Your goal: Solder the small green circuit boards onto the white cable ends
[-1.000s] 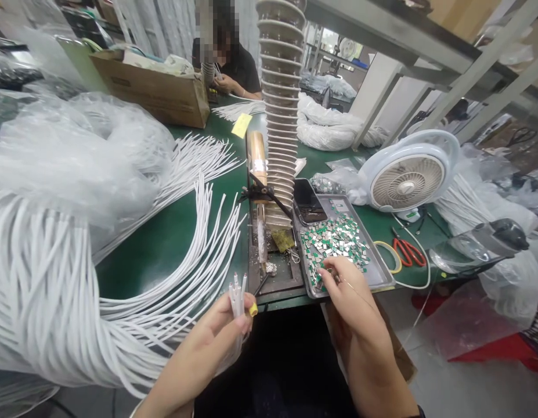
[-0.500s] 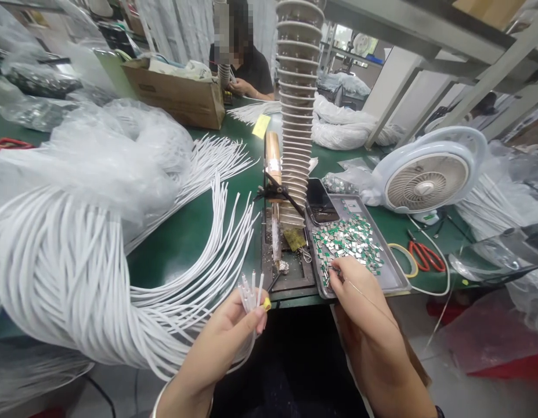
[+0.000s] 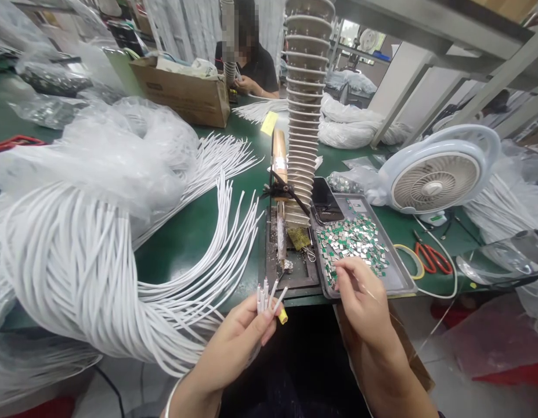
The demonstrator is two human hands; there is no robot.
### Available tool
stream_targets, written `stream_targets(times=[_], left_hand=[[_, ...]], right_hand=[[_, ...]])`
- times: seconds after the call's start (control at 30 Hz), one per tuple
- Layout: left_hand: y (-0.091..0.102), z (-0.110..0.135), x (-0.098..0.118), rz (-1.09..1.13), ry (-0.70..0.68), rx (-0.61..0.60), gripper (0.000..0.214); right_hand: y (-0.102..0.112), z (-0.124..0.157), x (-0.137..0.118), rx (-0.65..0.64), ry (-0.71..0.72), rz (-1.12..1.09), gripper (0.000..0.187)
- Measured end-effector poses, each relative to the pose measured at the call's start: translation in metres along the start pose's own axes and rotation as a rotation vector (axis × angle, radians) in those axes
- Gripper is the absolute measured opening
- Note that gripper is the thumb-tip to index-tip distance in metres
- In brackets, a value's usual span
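Note:
My left hand (image 3: 231, 342) grips a small bunch of white cable ends (image 3: 264, 299) at the bench's front edge, with a bit of yellow tape (image 3: 283, 316) at the fingertips. These ends belong to a large bundle of white cables (image 3: 77, 273) sweeping in from the left. My right hand (image 3: 364, 302) hangs over the lower part of a metal tray (image 3: 397, 273), close to a heap of small green and silver pieces (image 3: 351, 241). Its fingers are pinched together, and a thin pale strand may run from them. Whether they hold anything is too fine to tell.
A ribbed white column (image 3: 306, 98) rises behind the tray, beside a phone (image 3: 326, 200). On the green bench (image 3: 186, 255) are a fan (image 3: 436, 174), red-handled scissors (image 3: 432, 258), and a cardboard box (image 3: 179, 96). A co-worker (image 3: 251, 72) sits at the far end.
The whole scene has shifted right in view. My left hand has turned the cable ends more upright, and my right fingers have lifted slightly from the heap of pieces.

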State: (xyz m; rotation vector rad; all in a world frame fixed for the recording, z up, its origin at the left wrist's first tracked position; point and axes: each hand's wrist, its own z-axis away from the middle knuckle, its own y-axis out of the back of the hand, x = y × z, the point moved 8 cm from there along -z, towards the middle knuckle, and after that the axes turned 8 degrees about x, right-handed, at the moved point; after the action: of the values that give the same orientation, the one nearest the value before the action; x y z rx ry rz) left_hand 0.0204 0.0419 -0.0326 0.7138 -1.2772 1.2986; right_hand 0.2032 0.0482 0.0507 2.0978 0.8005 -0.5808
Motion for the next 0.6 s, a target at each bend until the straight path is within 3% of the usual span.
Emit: stream_targets(times=[0.13, 0.23, 0.43, 0.6], left_hand=[[-0.009, 0.002, -0.003, -0.023, 0.022, -0.081, 0.032], [-0.014, 0.004, -0.002, -0.012, 0.03, -0.123, 0.033], [-0.018, 0.006, -0.007, -0.069, 0.046, -0.206, 0.033], [-0.014, 0.004, -0.006, -0.158, -0.019, -0.172, 0.03]], right_hand=[[-0.013, 0.013, -0.028, -0.076, 0.1, -0.255, 0.019], [-0.02, 0.019, -0.043, -0.073, 0.172, -0.314, 0.025], [-0.028, 0.018, -0.049, -0.058, 0.179, -0.35, 0.027], [-0.032, 0.02, -0.048, -0.107, 0.166, -0.373, 0.022]])
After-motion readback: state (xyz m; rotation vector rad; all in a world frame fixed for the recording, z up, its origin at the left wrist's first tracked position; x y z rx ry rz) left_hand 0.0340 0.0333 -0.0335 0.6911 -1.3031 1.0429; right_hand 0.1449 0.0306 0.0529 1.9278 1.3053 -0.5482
